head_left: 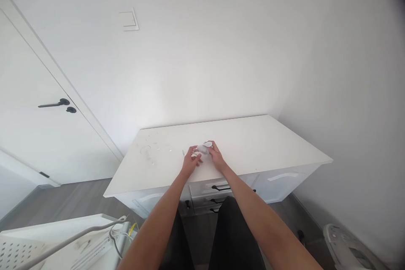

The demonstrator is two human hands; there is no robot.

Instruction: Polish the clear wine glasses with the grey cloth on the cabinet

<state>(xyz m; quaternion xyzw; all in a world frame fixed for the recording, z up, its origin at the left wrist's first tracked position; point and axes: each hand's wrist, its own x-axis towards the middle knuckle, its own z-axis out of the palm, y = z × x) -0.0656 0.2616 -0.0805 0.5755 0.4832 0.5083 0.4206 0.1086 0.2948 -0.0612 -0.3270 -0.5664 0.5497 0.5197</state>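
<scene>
Over the front middle of the white cabinet top, my hands hold a see-through glass with something white and crumpled, like a tissue or cloth, against it. My left hand curls around the glass on the left side. Opposite it, my right hand has its fingers closed on the white piece, whose upper part sticks out by the thumb. How far the white piece reaches into the glass is too small to tell. More clear glassware stands on the left part of the top.
A door with a black handle is at the left, and a switch is on the wall. Black drawer pulls line the cabinet front. A white shelf with cables is at lower left, a pale appliance at lower right.
</scene>
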